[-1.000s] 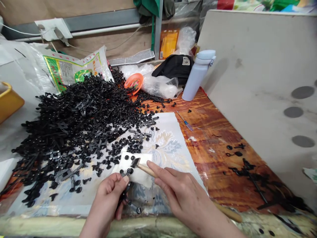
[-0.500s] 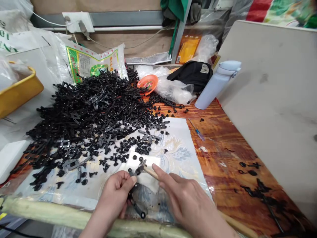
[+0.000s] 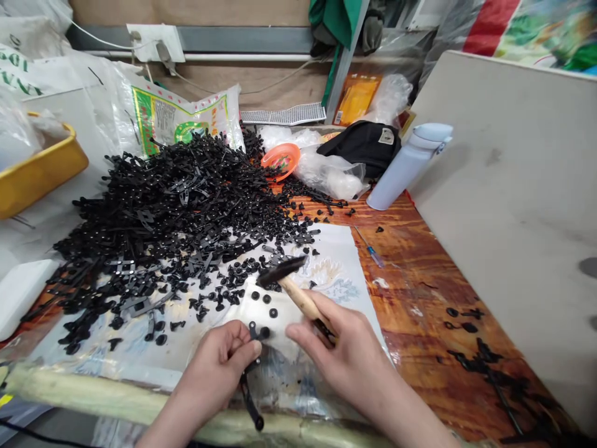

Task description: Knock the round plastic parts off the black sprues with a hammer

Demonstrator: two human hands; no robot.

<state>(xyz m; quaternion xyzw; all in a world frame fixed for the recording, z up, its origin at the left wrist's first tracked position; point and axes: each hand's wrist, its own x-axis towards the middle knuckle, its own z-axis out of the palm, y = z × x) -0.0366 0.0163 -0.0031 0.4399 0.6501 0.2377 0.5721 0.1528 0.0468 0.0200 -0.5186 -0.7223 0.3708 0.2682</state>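
Observation:
My right hand grips the wooden handle of a small hammer, its dark head raised above the white block. Between thumb and fingers, my left hand pinches a black jointed plastic strip, whose lower end hangs past the front of the table. The strip's upper end meets the near side of the block, close to a round black cap. A few more small black caps rest on the block. My left fingers partly cover the strip's middle.
A large heap of black plastic parts fills the table's left and back. Beyond it are an orange plate, a black pouch and a pale blue bottle. A screwdriver lies right; a grey panel stands beyond.
The hammer has risen off the block, its head swinging up and clear of the caps. My left hand still pinches the strip, whose hanging end has shifted slightly left and down.

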